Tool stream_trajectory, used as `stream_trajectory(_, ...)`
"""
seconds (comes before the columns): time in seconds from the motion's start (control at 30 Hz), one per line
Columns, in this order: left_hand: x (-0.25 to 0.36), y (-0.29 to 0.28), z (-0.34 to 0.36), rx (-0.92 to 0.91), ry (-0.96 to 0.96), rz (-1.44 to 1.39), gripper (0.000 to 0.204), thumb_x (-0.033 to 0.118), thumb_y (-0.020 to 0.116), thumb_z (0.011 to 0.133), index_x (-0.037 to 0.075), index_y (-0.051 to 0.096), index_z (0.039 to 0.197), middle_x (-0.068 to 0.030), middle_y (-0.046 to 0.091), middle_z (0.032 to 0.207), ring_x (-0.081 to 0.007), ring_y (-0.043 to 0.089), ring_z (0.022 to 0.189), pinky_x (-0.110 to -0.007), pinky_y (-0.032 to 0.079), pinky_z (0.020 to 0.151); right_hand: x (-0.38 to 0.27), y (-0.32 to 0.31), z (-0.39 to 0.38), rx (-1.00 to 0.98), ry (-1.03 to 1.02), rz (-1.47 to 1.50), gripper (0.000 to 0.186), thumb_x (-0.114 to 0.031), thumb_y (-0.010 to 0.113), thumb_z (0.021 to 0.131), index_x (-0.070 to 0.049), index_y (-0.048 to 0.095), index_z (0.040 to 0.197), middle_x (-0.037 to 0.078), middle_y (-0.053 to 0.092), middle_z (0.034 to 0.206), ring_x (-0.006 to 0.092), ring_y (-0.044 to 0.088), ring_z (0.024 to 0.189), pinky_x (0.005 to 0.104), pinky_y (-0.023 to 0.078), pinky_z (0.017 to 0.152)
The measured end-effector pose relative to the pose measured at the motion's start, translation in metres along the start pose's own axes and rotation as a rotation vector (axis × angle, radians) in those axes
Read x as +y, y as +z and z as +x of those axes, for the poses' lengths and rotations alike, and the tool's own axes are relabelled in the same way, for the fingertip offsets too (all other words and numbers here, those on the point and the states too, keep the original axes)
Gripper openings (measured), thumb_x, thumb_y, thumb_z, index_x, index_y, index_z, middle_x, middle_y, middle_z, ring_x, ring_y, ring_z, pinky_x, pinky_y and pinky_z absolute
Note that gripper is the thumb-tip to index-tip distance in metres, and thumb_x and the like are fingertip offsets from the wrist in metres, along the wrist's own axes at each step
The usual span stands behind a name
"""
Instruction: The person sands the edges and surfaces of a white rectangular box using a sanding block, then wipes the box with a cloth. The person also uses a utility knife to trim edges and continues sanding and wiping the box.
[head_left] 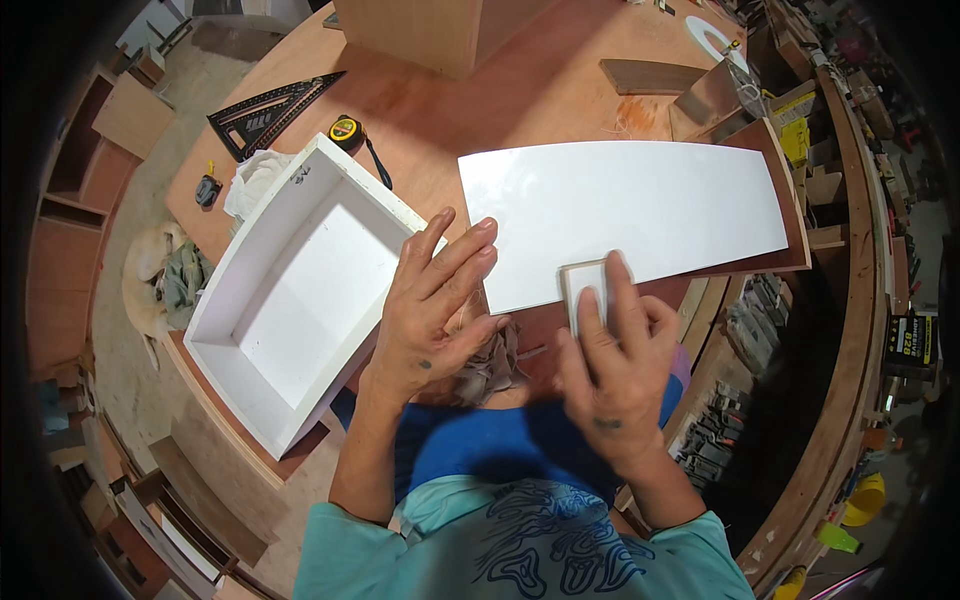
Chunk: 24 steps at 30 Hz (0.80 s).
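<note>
A glossy white panel point(630, 210) with a curved far edge lies on a brown board point(790, 225). My right hand point(625, 365) grips a sanding block point(586, 288), small and flat with a white face and a pale rim. The block sits at the panel's near edge, fingers on top of it. Beside the panel's left end is my left hand point(425, 310), open, fingers stretched and thumb apart; whether it touches the panel I cannot tell. To its left stands a white open drawer box point(270, 385) with a curved front, partly covered by that hand.
On the wooden table point(430, 130) lie a black speed square point(270, 112), a yellow-black tape measure point(345, 132) and a crumpled white cloth point(258, 178). A wooden box point(420, 30) stands at the far side. Clamps point(715, 430) fill a shelf at lower right.
</note>
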<state>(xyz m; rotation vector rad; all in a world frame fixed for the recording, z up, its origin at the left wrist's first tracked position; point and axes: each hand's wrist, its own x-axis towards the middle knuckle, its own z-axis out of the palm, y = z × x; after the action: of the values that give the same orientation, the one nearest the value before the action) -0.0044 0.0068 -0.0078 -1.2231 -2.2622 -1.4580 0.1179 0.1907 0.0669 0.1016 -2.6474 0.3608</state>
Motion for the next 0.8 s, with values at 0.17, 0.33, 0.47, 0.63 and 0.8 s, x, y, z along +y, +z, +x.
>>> stream_trajectory(0.17, 0.002, 0.002, 0.005, -0.012, 0.011, 0.024, 0.066, 0.011, 0.084, 0.069, 0.002, 0.063, 0.131, -0.0137, 0.058, 0.145, -0.0448, 0.044, 0.141, -0.053, 0.039, 0.111, -0.017, 0.007, 0.000, -0.010, -0.049, 0.013, 0.033, -0.006, 0.072, 0.081, 0.008, 0.069, 0.111, 0.031, 0.056, 0.139, 0.0383, 0.054, 0.095, 0.0444, 0.048, 0.082)
stream_trajectory(0.33, 0.006, -0.004, 0.000, -0.064, -0.039, 0.070, 0.064, 0.007, 0.078, 0.072, 0.001, 0.061, 0.133, -0.0162, 0.056, 0.146, -0.0455, 0.041, 0.143, -0.055, 0.035, 0.117, -0.011, 0.007, -0.006, 0.009, -0.024, 0.131, 0.039, -0.006, 0.077, 0.076, 0.011, 0.068, 0.110, 0.031, 0.057, 0.138, 0.0361, 0.055, 0.091, 0.0416, 0.047, 0.083)
stream_trajectory(0.47, 0.001, -0.005, -0.004, -0.044, -0.038, 0.049, 0.069, 0.004, 0.074, 0.074, 0.009, 0.058, 0.142, -0.0135, 0.052, 0.151, -0.0407, 0.037, 0.147, -0.053, 0.031, 0.121, 0.044, -0.022, -0.012, 0.043, 0.069, -0.066, 0.037, -0.004, 0.074, 0.079, 0.009, 0.068, 0.112, 0.028, 0.055, 0.143, 0.0364, 0.053, 0.101, 0.0416, 0.047, 0.086)
stream_trajectory(0.63, 0.005, -0.004, -0.002, -0.061, -0.029, 0.074, 0.070, 0.005, 0.075, 0.076, 0.012, 0.058, 0.143, -0.0132, 0.052, 0.151, -0.0382, 0.036, 0.148, -0.051, 0.032, 0.121, 0.122, -0.043, -0.034, 0.166, 0.346, -0.184, 0.035, -0.005, 0.070, 0.082, 0.007, 0.069, 0.115, 0.027, 0.055, 0.143, 0.0353, 0.055, 0.111, 0.0433, 0.043, 0.096)
stream_trajectory(0.8, 0.016, -0.008, 0.002, -0.092, -0.060, 0.176, 0.068, 0.004, 0.075, 0.079, 0.011, 0.057, 0.144, -0.0133, 0.052, 0.151, -0.0389, 0.036, 0.148, -0.051, 0.031, 0.121, 0.069, -0.018, -0.026, 0.151, 0.101, -0.041, 0.037, -0.005, 0.070, 0.080, 0.006, 0.069, 0.115, 0.022, 0.058, 0.142, 0.0367, 0.053, 0.102, 0.0451, 0.046, 0.092)
